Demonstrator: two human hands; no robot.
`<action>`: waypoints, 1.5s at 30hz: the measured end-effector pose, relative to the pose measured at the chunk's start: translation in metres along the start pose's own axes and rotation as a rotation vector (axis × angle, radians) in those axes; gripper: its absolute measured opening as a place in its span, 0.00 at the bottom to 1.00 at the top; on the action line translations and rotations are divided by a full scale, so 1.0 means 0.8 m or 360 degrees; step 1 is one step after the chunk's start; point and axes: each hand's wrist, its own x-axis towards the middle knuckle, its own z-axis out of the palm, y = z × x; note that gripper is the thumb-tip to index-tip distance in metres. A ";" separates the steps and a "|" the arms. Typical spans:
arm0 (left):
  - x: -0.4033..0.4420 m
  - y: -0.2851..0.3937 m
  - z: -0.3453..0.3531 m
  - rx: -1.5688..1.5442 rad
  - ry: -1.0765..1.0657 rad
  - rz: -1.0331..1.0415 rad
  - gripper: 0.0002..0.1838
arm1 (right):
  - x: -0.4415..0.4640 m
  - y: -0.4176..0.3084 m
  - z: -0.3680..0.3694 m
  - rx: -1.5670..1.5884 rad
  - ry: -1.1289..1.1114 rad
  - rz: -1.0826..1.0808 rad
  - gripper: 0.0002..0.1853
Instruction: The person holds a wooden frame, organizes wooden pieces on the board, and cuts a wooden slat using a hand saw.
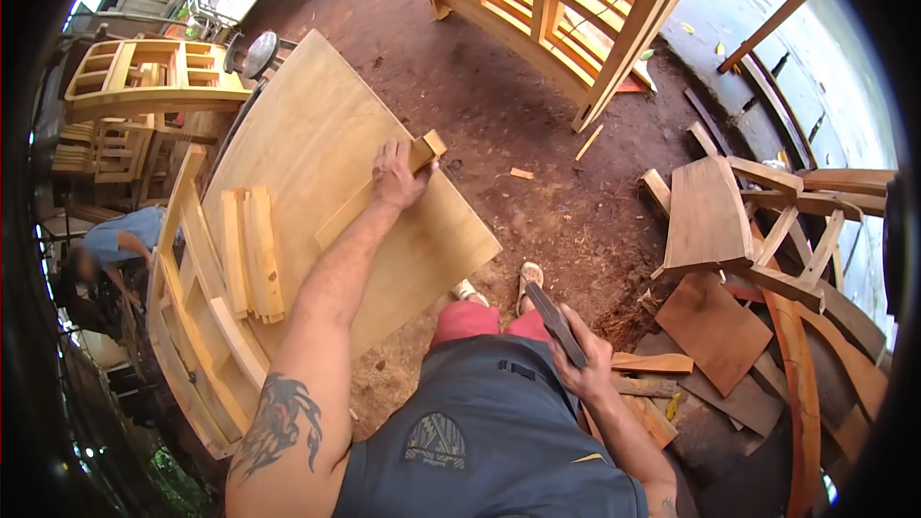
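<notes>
My left hand (396, 176) is closed over the upper part of a pale wooden strip (347, 219). The strip lies slanted across a large plywood board (317, 105), its squared end (434, 143) showing past my fingers near the board's edge. Low beside my right hip, my right hand (583, 357) is wrapped around a long, flat dark bar (554, 318). The bar points up and to the left, over my foot; its exact kind cannot be made out. Several narrow wooden strips (252, 254) lie together on the board, left of my forearm.
A slatted wooden frame (192, 297) leans along the board's left side. Another person (125, 240) bends down beyond it. A large wooden frame (537, 19) stands ahead on the dirt floor. Offcuts (715, 331) and an unfinished chair (710, 216) are at right.
</notes>
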 end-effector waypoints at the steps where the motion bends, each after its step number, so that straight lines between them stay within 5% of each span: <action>1: 0.000 0.001 0.000 -0.0010 -0.0002 0.0005 0.28 | 0.034 0.008 0.027 -0.0041 0.0022 -0.0051 0.32; 3: 0.001 0.001 -0.001 -0.0023 -0.0001 0.0014 0.28 | 0.112 0.018 0.085 0.0124 -0.0041 0.0130 0.30; 8: 0.003 -0.002 0.003 -0.0010 -0.0053 0.0004 0.28 | 0.193 0.010 0.140 0.0121 0.0086 -0.0030 0.29; 13: 0.002 -0.001 -0.001 -0.0034 -0.0069 -0.0044 0.29 | 0.054 0.003 0.045 0.0108 -0.0066 0.0209 0.31; 18: 0.000 0.001 -0.001 0.0000 -0.0053 -0.0031 0.28 | -0.020 -0.018 -0.018 -0.0001 -0.0063 0.0084 0.34; 25: -0.003 -0.001 -0.003 -0.0011 -0.0030 -0.0009 0.28 | 0.194 0.024 0.148 0.0108 0.0155 -0.0110 0.30; 38: -0.002 0.004 -0.006 -0.0020 -0.0070 -0.0065 0.30 | -0.018 -0.020 -0.016 0.0028 -0.0049 0.0093 0.32; 45: -0.002 -0.005 0.001 -0.0005 -0.0011 -0.0054 0.28 | 0.201 0.016 0.154 0.0116 0.0083 -0.0056 0.30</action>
